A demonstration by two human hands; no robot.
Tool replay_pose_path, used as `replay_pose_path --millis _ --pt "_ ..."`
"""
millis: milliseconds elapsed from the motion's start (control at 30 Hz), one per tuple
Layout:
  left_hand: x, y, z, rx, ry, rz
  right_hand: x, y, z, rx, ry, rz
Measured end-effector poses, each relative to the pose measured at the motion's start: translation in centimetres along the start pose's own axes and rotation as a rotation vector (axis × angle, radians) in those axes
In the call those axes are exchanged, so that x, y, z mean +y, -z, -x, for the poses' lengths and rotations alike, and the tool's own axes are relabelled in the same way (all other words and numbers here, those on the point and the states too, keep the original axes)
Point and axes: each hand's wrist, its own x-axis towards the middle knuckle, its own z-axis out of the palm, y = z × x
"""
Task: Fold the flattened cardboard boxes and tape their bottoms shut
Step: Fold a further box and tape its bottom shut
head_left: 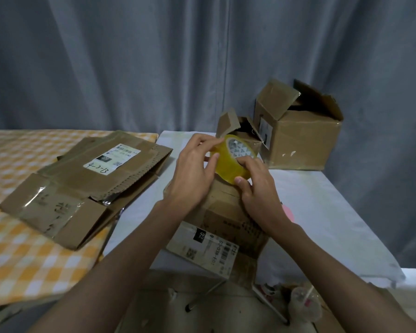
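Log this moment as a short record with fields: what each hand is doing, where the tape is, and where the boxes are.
left hand: fingers pinch the tape roll's near rim
right hand: grips the roll from the right
tape roll: yellowish, held above the box being worked on
box being worked on: on the white table, under both hands
flattened boxes: stacked on the checked cloth, left
folded boxes: two at the table's far edge, flaps up

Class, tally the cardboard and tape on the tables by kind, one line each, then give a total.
Folded-up boxes: 3
Flattened box stack: 1, number of pieces unclear
Tape rolls: 1
Total: 5
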Motion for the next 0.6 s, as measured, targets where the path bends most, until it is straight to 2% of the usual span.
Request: replay_pose_path --millis 200,333,500,600 --pt "-0.2 0.8 -0.9 0.076 0.284 0.225 0.0 -0.2 0.0 -0.029 0.079 0.045" --pt "-0.5 1.4 -1.1 0.072 0.441 0.264 0.0 -0.2 0.1 -0.049 0.108 0.071" --pt "-0.5 1.8 -1.2 0.040 0.506 0.185 -0.4 -0.2 0.3 -0.087 0.114 0.125" --pt "-0.5 2.0 -1.2 0.017 0.528 0.218 -0.6 -0.3 0.3 -0.103 0.096 0.130"
